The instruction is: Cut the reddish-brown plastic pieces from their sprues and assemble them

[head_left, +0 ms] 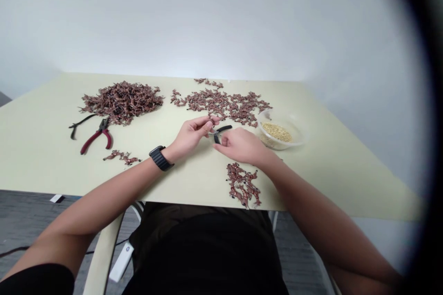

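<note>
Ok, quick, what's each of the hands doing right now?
Left hand: closed, pinching a small piece, too small to identify.
Right hand: closed, holding black-handled snips.

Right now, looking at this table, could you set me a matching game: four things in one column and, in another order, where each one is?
Things:
1. Watch
2. Red-handled pliers
3. Clear bowl
4. Small black tool

Places:
A. Between the left hand and the right hand
B. Around the left wrist
C. On the table, left of both hands
D. Beyond the right hand, holding pale grains

Pairs: 1-B, 2-C, 3-D, 4-A.
</note>
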Tool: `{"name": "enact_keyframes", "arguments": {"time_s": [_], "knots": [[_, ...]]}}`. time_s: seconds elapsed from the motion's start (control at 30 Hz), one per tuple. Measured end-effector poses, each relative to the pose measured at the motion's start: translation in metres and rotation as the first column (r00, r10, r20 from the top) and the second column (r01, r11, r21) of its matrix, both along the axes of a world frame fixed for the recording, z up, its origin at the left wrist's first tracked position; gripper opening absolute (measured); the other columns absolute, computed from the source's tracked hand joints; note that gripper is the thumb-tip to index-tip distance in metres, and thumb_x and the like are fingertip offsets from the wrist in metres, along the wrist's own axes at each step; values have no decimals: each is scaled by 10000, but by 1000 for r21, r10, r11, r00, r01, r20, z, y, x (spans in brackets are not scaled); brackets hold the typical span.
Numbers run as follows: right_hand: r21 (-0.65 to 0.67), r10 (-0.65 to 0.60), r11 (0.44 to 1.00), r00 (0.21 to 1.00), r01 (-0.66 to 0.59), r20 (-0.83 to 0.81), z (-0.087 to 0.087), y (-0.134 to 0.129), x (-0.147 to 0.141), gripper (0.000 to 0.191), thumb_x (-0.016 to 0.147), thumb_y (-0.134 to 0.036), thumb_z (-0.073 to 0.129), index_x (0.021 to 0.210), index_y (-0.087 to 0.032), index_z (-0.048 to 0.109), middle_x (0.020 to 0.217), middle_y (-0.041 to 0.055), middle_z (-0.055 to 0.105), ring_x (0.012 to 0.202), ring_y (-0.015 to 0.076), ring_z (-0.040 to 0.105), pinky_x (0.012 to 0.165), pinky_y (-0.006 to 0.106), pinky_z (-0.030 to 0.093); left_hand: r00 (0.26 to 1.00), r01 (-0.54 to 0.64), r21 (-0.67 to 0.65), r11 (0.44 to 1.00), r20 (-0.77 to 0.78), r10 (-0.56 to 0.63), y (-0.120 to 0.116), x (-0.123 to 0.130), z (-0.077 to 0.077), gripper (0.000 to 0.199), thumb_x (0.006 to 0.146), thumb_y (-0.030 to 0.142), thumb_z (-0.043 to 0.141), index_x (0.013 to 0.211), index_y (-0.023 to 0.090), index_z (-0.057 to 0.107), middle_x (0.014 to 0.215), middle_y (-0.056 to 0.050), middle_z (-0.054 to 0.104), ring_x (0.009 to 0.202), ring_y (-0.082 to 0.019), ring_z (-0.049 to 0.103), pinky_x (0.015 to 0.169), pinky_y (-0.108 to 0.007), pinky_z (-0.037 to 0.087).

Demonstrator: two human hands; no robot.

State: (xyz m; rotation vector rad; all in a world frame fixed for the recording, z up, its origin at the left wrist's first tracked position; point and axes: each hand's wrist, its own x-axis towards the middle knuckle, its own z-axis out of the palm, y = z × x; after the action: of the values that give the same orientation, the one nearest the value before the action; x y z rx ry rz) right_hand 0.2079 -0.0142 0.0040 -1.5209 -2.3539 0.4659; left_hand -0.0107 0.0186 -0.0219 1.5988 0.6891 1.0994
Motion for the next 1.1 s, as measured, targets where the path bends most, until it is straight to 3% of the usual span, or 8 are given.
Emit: {"name": "enact_keyframes", "arguments": {"time_s": [0.27, 0.47, 0.53, 0.63, 0.7, 0.8, 0.93, 1.1], "knots": [[137, -79, 989, 979, 54, 186, -1, 2, 1, 188, 997, -297, 589, 831, -210, 610, 813, 103, 700, 643, 205, 557, 591, 344, 267, 1000, -7, -64, 998, 27, 9, 0, -2, 6, 360, 1043, 492, 644, 1269, 236, 756, 1302, -91, 721, 1027, -156, 670, 845, -280, 538], [310, -251, 904, 951, 296, -178, 16, 16, 22, 327, 1107, -374, 433, 935, -196, 646, 876, 113, 709, 775, 252, 611, 688, 361, 381, 990, -94, -94, 991, 97, 103, 10, -11, 13, 312, 1001, 511, 702, 1091, 231, 807, 1371, -84, 705, 1227, -222, 616, 964, -332, 483], [153, -244, 928, 868, 338, -433, 18, 20, 27, 403, 1090, -477, 489, 819, -211, 625, 755, 71, 651, 658, 205, 547, 617, 338, 365, 994, -31, -106, 994, 105, 42, 10, -11, 14, 289, 1007, 488, 700, 1045, 222, 808, 1371, -95, 708, 1344, -250, 572, 1035, -359, 457], [-231, -304, 952, 583, 199, -754, 17, 24, 29, 468, 1013, -611, 608, 774, -210, 617, 676, 27, 562, 511, 131, 411, 480, 292, 274, 989, 100, -153, 983, 121, -82, 6, -9, 16, 272, 1005, 461, 711, 1027, 208, 807, 1382, -106, 703, 1400, -263, 548, 1117, -387, 420], [-389, -376, 920, 400, 53, -835, 14, 26, 27, 460, 951, -625, 702, 794, -199, 626, 665, 10, 528, 477, 99, 362, 433, 265, 214, 973, 190, -223, 956, 171, -154, 2, -7, 17, 277, 991, 463, 730, 1068, 208, 809, 1381, -106, 704, 1347, -263, 591, 1143, -416, 421], [-468, -440, 883, 302, -24, -846, 8, 28, 22, 469, 906, -615, 769, 789, -183, 629, 666, 11, 528, 474, 81, 376, 405, 241, 208, 943, 289, -299, 910, 253, -216, -2, -4, 16, 300, 998, 472, 724, 1113, 208, 806, 1364, -115, 716, 1307, -263, 626, 1161, -451, 434], [-407, -411, 908, 395, 98, -822, -1, 30, 15, 494, 940, -672, 700, 813, -202, 617, 707, 36, 586, 488, 99, 429, 388, 248, 274, 932, 298, -362, 883, 311, -187, -5, -2, 15, 302, 1008, 456, 720, 1129, 192, 805, 1334, -119, 734, 1233, -227, 675, 1166, -414, 449], [-158, -285, 957, 693, 242, -662, -6, 24, 8, 431, 1011, -665, 571, 1065, -247, 661, 861, 43, 678, 526, 138, 541, 488, 305, 444, 937, 240, -396, 886, 334, -104, -5, 1, 12, 294, 975, 419, 773, 1131, 172, 811, 1189, -103, 774, 1098, -188, 715, 1134, -367, 473]]}}
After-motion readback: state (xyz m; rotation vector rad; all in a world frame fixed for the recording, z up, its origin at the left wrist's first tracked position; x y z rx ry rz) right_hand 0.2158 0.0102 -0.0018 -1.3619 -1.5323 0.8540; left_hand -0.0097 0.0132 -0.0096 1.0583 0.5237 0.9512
